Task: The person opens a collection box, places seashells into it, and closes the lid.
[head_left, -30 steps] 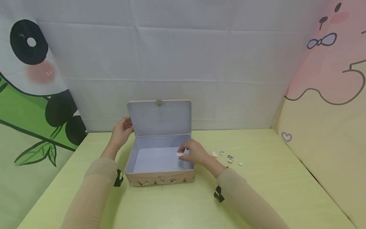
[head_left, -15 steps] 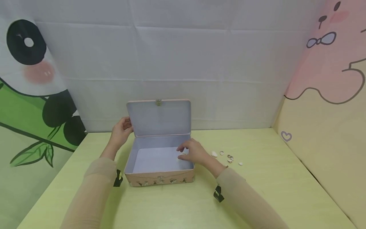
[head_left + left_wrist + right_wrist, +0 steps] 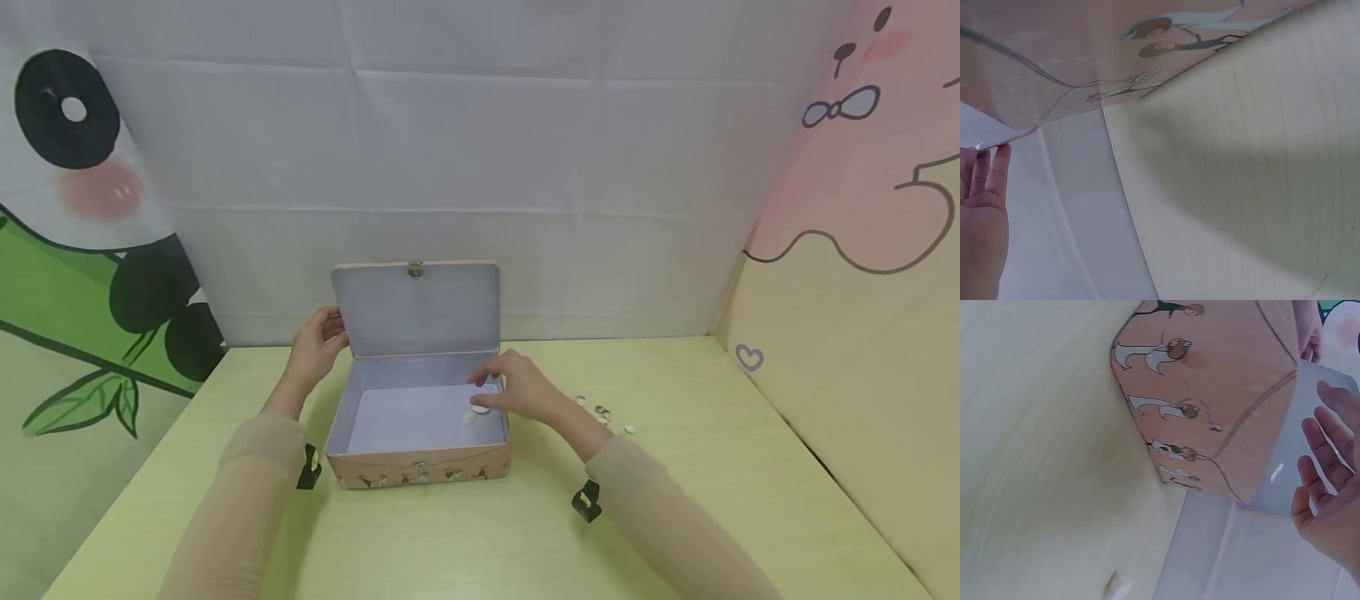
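Pink box (image 3: 393, 469) toward back edge of desk (image 3: 450, 542): your right hand (image 3: 521, 390), fingers now parted, has released white piece (image 3: 480, 409) inside, so one seems stowed; left hand (image 3: 313, 343) holds raised lid (image 3: 416, 312).

Both sleeved arms reach forward from the bottom of the head view, the left arm (image 3: 236, 508) rising steeply at the left, the right arm (image 3: 678, 517) slanting inward. The left hand (image 3: 316, 343) is the higher and farther forward of the two; from its side its fingers look nearly straight. The right hand (image 3: 525, 388) leans left from its bare wrist (image 3: 581, 429), fingers gently bent and spread, its thumb (image 3: 486, 401) well apart from them.
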Tool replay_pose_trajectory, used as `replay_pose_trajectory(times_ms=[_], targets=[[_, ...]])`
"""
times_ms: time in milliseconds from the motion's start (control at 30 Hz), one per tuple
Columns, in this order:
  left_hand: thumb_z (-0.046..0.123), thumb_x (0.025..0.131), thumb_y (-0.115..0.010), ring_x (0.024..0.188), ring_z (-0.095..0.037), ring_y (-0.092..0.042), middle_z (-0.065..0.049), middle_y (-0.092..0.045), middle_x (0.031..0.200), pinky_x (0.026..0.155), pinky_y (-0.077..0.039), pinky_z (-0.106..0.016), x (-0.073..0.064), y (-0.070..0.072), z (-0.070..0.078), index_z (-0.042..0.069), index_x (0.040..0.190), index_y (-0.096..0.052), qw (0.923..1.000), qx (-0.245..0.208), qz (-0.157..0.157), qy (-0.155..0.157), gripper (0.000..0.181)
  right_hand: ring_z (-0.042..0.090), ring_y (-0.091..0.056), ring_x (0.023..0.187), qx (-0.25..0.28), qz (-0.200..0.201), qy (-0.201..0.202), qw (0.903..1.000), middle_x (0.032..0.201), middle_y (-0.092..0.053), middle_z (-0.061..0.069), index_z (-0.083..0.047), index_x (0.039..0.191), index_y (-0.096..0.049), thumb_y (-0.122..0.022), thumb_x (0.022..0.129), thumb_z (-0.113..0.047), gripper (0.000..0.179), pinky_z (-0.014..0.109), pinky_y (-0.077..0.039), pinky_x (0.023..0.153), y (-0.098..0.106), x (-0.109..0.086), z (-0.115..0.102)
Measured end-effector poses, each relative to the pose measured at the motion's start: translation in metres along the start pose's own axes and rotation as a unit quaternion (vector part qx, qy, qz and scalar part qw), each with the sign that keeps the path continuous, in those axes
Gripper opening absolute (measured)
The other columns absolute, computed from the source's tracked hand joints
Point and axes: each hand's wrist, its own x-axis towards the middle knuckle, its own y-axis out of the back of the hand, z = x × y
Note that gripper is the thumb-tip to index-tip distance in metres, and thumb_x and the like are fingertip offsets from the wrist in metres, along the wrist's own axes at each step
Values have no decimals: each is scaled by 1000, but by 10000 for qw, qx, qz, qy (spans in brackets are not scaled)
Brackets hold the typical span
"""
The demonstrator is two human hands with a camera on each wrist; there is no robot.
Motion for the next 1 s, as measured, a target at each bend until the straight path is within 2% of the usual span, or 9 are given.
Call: replay_pose_trajectory(times_ms=[200, 400, 567, 767, 1000], targets=[[0, 94, -52, 120, -37, -52, -25, -53, 129, 95, -53, -43, 0, 1, 2, -2, 134, -41, 10000, 15, -70, 52, 41, 13, -54, 89, 238, 131, 219, 9994, 94, -68, -9, -16, 99, -72, -77, 79, -25, 23, 26, -47, 79, 16, -4, -3], [1, 94, -52, 121, -37, -51, -25, -53, 129, 96, -52, -44, -1, 1, 3, -2, 134, -41, 9999, 67, -57, 102, 41, 12, -55, 89, 275, 289, 236, 9989, 97, -69, -8, -17, 100, -71, -77, 78, -25, 24, 27, -48, 81, 26, -12, 2], [1, 94, -52, 121, -38, -51, -25, -53, 129, 97, -52, -43, -1, 1, 4, -3, 134, -41, 9999, 40, -55, 77, 41, 10, -55, 91, 370, 435, 31, 9984, 101, -69, -7, -18, 101, -71, -78, 78, -25, 25, 32, -48, 80, 34, -23, 6], [-1, 94, -52, 120, -38, -52, -27, -53, 128, 96, -51, -44, -1, 1, 4, -5, 133, -41, 10000, -29, -45, 16, 41, 13, -53, 94, 473, 495, -296, 9972, 99, -67, -10, -21, 102, -69, -77, 79, -26, 24, 41, -48, 81, 41, -38, 16], [0, 94, -53, 120, -39, -51, -27, -53, 129, 97, -50, -46, -3, 2, 7, -4, 135, -40, 9999, -164, -38, -7, 43, 14, -53, 95, 564, 602, -523, 9952, 101, -67, -10, -21, 105, -69, -76, 80, -27, 26, 34, -45, 80, 49, -53, 30]])
